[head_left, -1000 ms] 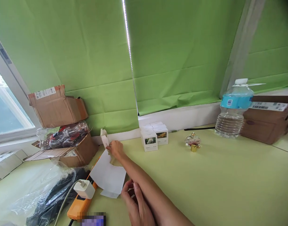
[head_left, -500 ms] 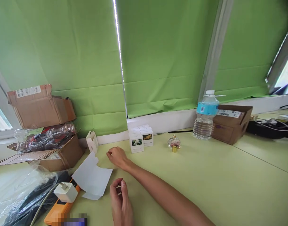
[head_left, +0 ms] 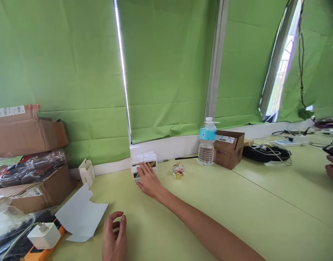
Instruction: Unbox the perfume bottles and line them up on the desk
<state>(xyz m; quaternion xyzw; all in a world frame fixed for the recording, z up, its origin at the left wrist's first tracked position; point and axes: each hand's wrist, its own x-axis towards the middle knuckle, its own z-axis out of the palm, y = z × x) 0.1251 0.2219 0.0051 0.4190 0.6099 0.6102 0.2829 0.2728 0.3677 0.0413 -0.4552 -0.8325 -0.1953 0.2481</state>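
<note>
Right now your pale green surface (head_left: 210, 203) stretches across the whole view. Stacked brown cardboard boxes (head_left: 25, 130) stand at its far left, against the green blinds. Just in front of them, a folded white paper sheet (head_left: 79, 214) lies flat. A clear plastic water bottle with a blue label (head_left: 207, 145) stands upright by the back wall, to the right of centre.

Between the bottle and the sheet, a cluster of small white boxes with flower pictures (head_left: 146, 157) sits against the white ledge. Your right hand (head_left: 149, 180) is stretched out to that cluster. Its fingers are spread and rest on the front of the nearest boxes, with the palm low over the surface just before them. The hand grips nothing.

Your left hand (head_left: 114, 241) lies near the bottom edge, well apart from the boxes. It is loosely curled and empty, with the thumb and forefinger bent toward each other but not meeting.

A small round glass ornament with a gold cap (head_left: 178, 169) stands near your right hand, on its right.
</note>
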